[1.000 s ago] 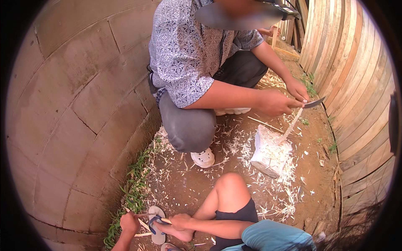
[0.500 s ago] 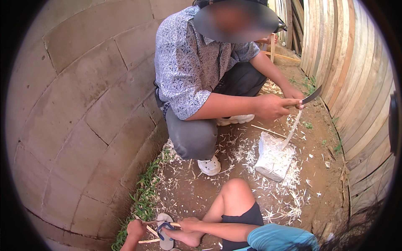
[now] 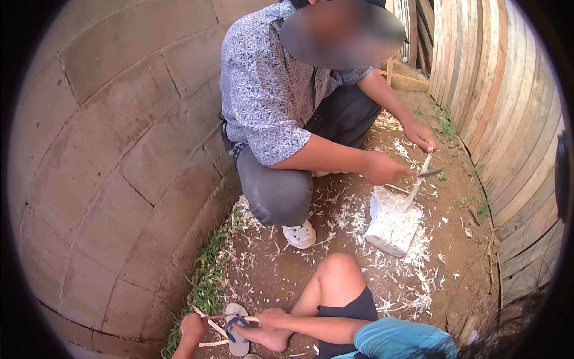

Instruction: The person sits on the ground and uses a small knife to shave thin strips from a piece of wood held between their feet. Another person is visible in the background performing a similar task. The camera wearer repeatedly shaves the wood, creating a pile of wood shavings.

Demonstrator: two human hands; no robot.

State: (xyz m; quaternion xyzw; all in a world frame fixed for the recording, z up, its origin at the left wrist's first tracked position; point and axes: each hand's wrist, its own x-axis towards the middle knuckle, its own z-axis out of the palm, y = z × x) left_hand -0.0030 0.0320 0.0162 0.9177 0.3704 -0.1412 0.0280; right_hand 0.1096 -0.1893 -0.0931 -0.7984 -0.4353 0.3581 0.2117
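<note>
The view has drawn nearer to the crouching person [image 3: 281, 113] since the earlier frame, and that person's blade [image 3: 429, 174] now sits lower against the pale stick [image 3: 417, 185] on the white block [image 3: 391, 224]. At the bottom edge the wearer's thin wooden stick [image 3: 230, 318], light and slender, lies level between both hands above a flip-flop [image 3: 238, 326]. The concrete block wall [image 3: 107, 149] crowds the left, plank fencing [image 3: 508, 119] the right; shaving-strewn dirt [image 3: 335, 239] lies between. The left hand [image 3: 194, 327] curls shut on one end, the right hand [image 3: 272, 318] pinches the other
</note>
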